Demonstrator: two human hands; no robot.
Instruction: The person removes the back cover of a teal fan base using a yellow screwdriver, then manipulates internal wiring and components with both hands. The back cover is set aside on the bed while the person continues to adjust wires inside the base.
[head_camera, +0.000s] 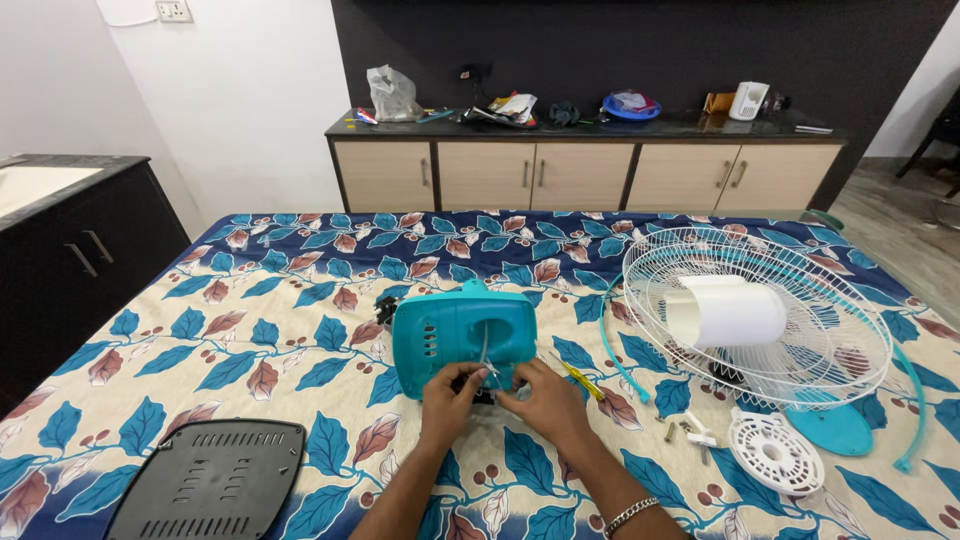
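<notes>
A teal plastic fan base housing (455, 335) stands on the leaf-patterned bedsheet (300, 290) in front of me. A grey cable (485, 345) runs down its face. My left hand (450, 395) and my right hand (545, 400) meet at the housing's lower edge, fingers pinched on the cable end and a small dark part there. The exact grip is partly hidden by my fingers. A bracelet sits on my right wrist.
A white wire fan guard (800, 330) with a white motor cover (725, 312) lies to the right, over a teal piece (835, 428). Nearby lie a yellow screwdriver (580, 378), loose screws (690, 432), a white round grille (775, 452) and a black vented plate (215, 480). A cabinet stands behind.
</notes>
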